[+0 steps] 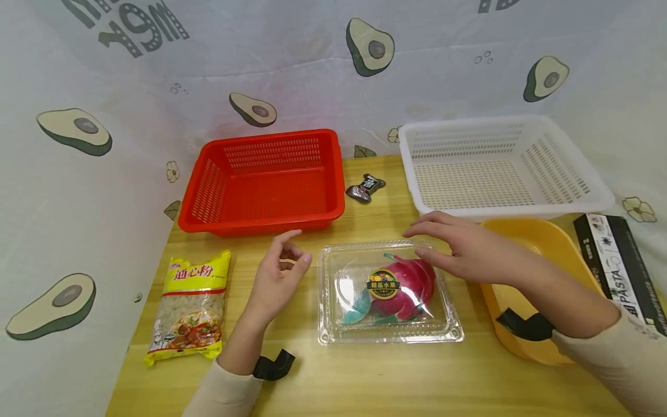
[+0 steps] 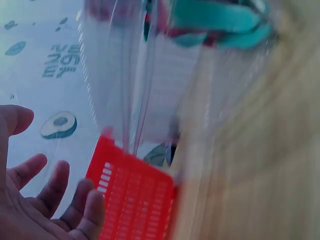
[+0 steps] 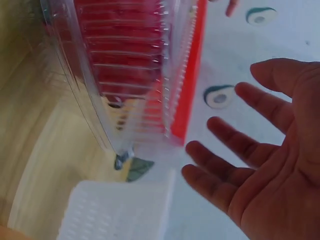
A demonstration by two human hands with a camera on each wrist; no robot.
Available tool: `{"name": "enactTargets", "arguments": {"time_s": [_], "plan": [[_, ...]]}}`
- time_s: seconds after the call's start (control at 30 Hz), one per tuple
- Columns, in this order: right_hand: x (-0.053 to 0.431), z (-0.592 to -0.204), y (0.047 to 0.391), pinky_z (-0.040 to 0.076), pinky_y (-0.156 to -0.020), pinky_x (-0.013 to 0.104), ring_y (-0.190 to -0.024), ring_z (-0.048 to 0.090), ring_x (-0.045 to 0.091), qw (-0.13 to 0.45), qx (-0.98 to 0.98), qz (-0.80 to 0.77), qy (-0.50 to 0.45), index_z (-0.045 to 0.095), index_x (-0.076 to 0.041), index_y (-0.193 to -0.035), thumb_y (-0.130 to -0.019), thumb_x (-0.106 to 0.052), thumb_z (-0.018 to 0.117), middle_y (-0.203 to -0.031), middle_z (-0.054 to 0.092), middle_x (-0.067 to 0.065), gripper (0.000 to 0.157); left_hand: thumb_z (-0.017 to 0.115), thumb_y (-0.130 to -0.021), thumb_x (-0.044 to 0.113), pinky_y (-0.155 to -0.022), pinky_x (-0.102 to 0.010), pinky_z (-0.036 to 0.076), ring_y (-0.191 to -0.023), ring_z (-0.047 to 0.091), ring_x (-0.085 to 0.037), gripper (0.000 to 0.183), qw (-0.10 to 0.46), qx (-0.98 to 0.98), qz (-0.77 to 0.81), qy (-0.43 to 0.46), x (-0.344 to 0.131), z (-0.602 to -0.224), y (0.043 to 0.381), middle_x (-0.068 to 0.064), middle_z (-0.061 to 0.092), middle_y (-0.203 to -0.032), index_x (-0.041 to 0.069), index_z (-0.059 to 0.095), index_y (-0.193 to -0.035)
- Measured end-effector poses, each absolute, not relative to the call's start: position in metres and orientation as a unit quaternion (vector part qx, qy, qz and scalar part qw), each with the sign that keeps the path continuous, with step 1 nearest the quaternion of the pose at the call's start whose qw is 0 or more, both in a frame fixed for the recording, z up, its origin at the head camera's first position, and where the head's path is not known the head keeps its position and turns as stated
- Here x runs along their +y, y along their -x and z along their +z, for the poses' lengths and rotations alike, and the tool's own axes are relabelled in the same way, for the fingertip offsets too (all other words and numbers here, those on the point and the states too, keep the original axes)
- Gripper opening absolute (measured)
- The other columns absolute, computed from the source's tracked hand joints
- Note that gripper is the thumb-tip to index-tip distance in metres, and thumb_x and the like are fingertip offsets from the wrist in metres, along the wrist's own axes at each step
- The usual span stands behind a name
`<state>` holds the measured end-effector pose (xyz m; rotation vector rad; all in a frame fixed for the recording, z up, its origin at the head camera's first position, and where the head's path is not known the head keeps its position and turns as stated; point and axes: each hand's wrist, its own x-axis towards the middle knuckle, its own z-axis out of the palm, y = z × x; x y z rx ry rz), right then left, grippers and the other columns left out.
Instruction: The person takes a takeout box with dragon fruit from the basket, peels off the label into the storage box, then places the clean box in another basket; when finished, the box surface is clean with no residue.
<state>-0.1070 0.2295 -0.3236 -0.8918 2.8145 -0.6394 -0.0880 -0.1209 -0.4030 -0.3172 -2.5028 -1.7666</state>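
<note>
Box (image 1: 350,273) is sitting on wood tbl (image 1: 375,379), avocado-print cloth (image 1: 292,63) hanging behind. Nr it, L hand (image 1: 279,269) (fingers loosely bent) & R hand (image 1: 458,244) (spread) are hovering.

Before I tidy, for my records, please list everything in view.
Clear box: 1, transparent, centre
Fruit-shaped item: 1, pink and teal, in clear box
Food bag: 1, yellow, left
Red basket: 1, red, back left
White basket: 1, white, back right
Tub: 1, yellow, right
Pasta box: 1, black and white, far right
Packet: 1, dark, between baskets
Table: 1, tan, beneath
Cloth: count unclear, pale, behind
Wrist pieces: 2, black, at wrists
Sleeves: 2, beige, forearms
Left hand: 1, bare, left of clear box
Right hand: 1, bare, by clear box
</note>
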Motion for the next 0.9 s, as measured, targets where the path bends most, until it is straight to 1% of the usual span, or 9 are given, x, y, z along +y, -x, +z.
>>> {"name": "enactTargets", "arguments": {"time_s": [0.07,0.13,0.27,0.37,0.5,0.6,0.77,0.83,0.9], "plan": [[0.222,-0.330,0.114,0.056,-0.097,0.054,-0.119,0.063,0.030,0.068,0.922,-0.220,0.311,0.068,-0.022,-0.127,-0.096,-0.027,0.071,-0.132,0.063,0.003,0.032,0.069,-0.097,0.017,-0.097,-0.046,0.052,-0.115,0.055,-0.030,0.048,0.027,-0.813,-0.571,0.114,-0.113,-0.407,0.084,-0.015,0.056,-0.120,0.015,0.052,-0.142],[0.214,-0.337,0.118,0.056,-0.098,0.053,-0.119,0.063,0.029,0.077,0.913,-0.232,0.326,0.069,-0.022,-0.125,-0.096,-0.027,0.071,-0.132,0.063,0.002,0.029,0.070,-0.096,0.018,-0.102,-0.055,0.049,-0.126,0.051,-0.035,0.049,0.019,-0.810,-0.573,0.125,-0.106,-0.412,0.080,-0.016,0.052,-0.132,0.014,0.054,-0.142],[0.200,-0.352,0.125,0.056,-0.099,0.051,-0.120,0.062,0.027,0.090,0.900,-0.248,0.347,0.071,-0.022,-0.119,-0.095,-0.026,0.072,-0.130,0.063,0.002,0.024,0.070,-0.095,0.021,-0.109,-0.061,0.043,-0.140,0.043,-0.037,0.050,-0.010,-0.802,-0.580,0.139,-0.092,-0.422,0.079,-0.018,0.040,-0.152,0.011,0.055,-0.141],[0.191,-0.360,0.127,0.055,-0.100,0.048,-0.121,0.061,0.026,0.103,0.893,-0.254,0.356,0.073,-0.023,-0.116,-0.095,-0.025,0.073,-0.132,0.063,0.004,0.021,0.069,-0.094,0.019,-0.112,-0.064,0.038,-0.145,0.038,-0.036,0.049,-0.028,-0.786,-0.602,0.140,-0.084,-0.428,0.081,-0.019,0.034,-0.159,0.008,0.055,-0.140],[0.187,-0.367,0.128,0.054,-0.102,0.051,-0.123,0.060,0.028,0.114,0.890,-0.269,0.349,0.073,-0.026,-0.111,-0.094,-0.025,0.073,-0.136,0.061,0.008,0.017,0.066,-0.095,0.013,-0.116,-0.070,0.029,-0.147,0.036,-0.040,0.044,-0.019,-0.753,-0.644,0.137,-0.076,-0.435,0.085,-0.021,0.035,-0.158,0.003,0.056,-0.136],[0.186,-0.373,0.127,0.053,-0.102,0.053,-0.125,0.061,0.032,0.112,0.887,-0.286,0.345,0.075,-0.026,-0.107,-0.094,-0.025,0.074,-0.138,0.062,0.010,0.013,0.063,-0.095,0.009,-0.120,-0.069,0.023,-0.146,0.037,-0.041,0.039,-0.014,-0.733,-0.667,0.133,-0.071,-0.443,0.087,-0.023,0.035,-0.157,0.000,0.057,-0.132],[0.185,-0.381,0.126,0.055,-0.099,0.051,-0.126,0.062,0.032,0.083,0.882,-0.305,0.349,0.076,-0.028,-0.100,-0.090,-0.023,0.078,-0.138,0.064,0.010,0.011,0.061,-0.093,0.004,-0.124,-0.061,0.020,-0.142,0.039,-0.039,0.035,-0.017,-0.716,-0.687,0.124,-0.068,-0.450,0.089,-0.024,0.034,-0.158,-0.003,0.058,-0.128],[0.184,-0.384,0.125,0.055,-0.099,0.051,-0.126,0.062,0.031,0.068,0.881,-0.309,0.352,0.076,-0.030,-0.096,-0.088,-0.022,0.080,-0.137,0.065,0.010,0.011,0.059,-0.093,0.002,-0.125,-0.060,0.019,-0.143,0.038,-0.040,0.034,-0.020,-0.710,-0.692,0.125,-0.067,-0.452,0.089,-0.024,0.032,-0.159,-0.003,0.057,-0.127],[0.183,-0.385,0.125,0.054,-0.101,0.052,-0.127,0.062,0.032,0.057,0.880,-0.309,0.356,0.075,-0.030,-0.093,-0.087,-0.022,0.081,-0.136,0.066,0.011,0.011,0.057,-0.094,0.001,-0.125,-0.060,0.016,-0.146,0.033,-0.039,0.033,-0.024,-0.705,-0.697,0.128,-0.067,-0.454,0.090,-0.025,0.030,-0.160,-0.004,0.056,-0.127]]}}
